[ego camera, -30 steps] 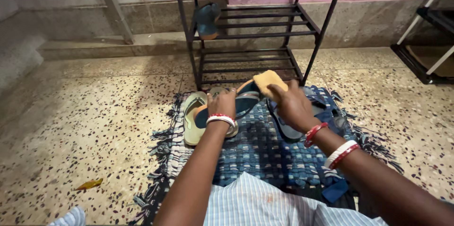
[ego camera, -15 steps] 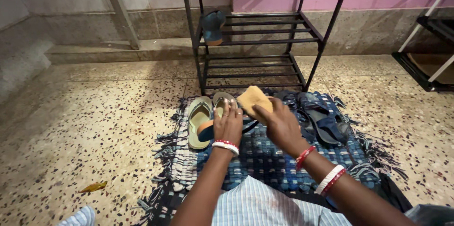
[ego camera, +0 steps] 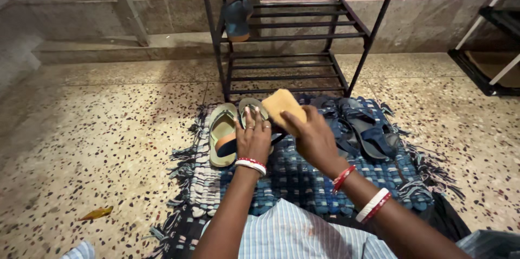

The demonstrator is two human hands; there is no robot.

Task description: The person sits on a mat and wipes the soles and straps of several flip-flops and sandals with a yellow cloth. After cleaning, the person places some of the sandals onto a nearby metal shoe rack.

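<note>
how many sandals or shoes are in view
About 6: one on the rack, a green pair on the mat, one under the left hand, two dark sandals on the right. More may be hidden behind the hands.

No packages, labels, signs, screens in view

left hand [ego camera: 253, 138] gripping sandal [ego camera: 232, 144], right hand [ego camera: 311, 135] holding sponge [ego camera: 282, 105]
</note>
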